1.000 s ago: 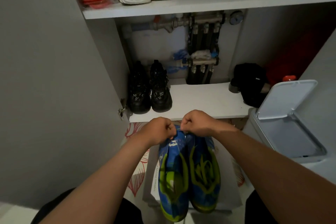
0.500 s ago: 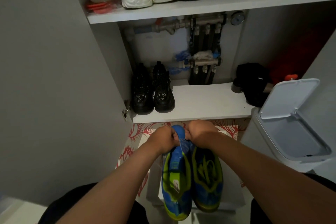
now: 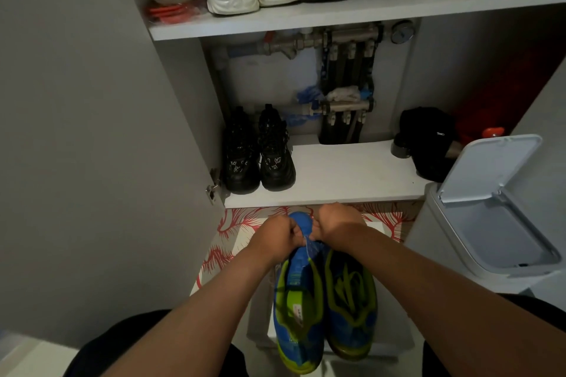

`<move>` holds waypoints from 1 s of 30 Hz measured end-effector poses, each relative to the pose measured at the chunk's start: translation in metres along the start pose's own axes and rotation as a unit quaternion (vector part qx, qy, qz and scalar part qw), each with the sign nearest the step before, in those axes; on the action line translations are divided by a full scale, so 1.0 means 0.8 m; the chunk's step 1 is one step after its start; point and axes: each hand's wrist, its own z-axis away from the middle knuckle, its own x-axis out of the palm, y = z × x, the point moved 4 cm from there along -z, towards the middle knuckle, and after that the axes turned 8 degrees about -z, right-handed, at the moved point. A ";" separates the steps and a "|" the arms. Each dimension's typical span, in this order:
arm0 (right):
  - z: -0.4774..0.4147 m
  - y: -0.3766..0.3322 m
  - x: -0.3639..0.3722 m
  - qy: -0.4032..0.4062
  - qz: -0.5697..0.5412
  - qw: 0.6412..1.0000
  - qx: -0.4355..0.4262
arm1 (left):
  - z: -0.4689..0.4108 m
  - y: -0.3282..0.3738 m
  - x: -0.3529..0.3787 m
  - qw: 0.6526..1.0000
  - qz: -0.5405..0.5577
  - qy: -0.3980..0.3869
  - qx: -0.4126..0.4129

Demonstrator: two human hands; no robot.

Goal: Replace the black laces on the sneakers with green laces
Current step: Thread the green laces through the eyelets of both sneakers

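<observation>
Grey cupboard (image 3: 459, 70) filled the frame, its door (image 3: 92, 131) standing wide open down the left. At right sat a pale bin (image 3: 444, 254), lid tipped up. Across the middle ran the lower shelf (image 3: 343, 174), black boots (image 3: 260, 156) on its left end. Bottom centre, there they were: the blue-and-green sneakers (image 3: 298, 300), side by side, green laces (image 3: 349, 285) showing in the right-hand one. Left hand (image 3: 272, 239) and right hand (image 3: 335, 223) were both balled tight at the sneakers' upper end, knuckles nearly meeting, each gripping there, with a thin pale strand (image 3: 307, 246) hanging between them.
</observation>
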 end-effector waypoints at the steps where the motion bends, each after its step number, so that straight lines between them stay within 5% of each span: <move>1: 0.001 -0.001 0.000 -0.008 -0.008 1.000 -0.004 | 0.000 0.000 0.000 1.000 0.001 0.002 -0.001; 8: -0.002 0.005 0.007 -0.056 -0.093 0.993 -0.043 | 0.001 0.002 0.002 1.000 -0.014 0.004 -0.013; 24: 0.016 -0.020 0.008 -0.001 -0.042 0.992 -0.116 | 0.004 0.004 -0.027 0.982 -0.144 -0.118 0.020; 30: 0.017 -0.025 0.013 -0.026 -0.002 0.996 -0.083 | 0.012 -0.015 -0.045 0.971 -0.190 -0.148 -0.013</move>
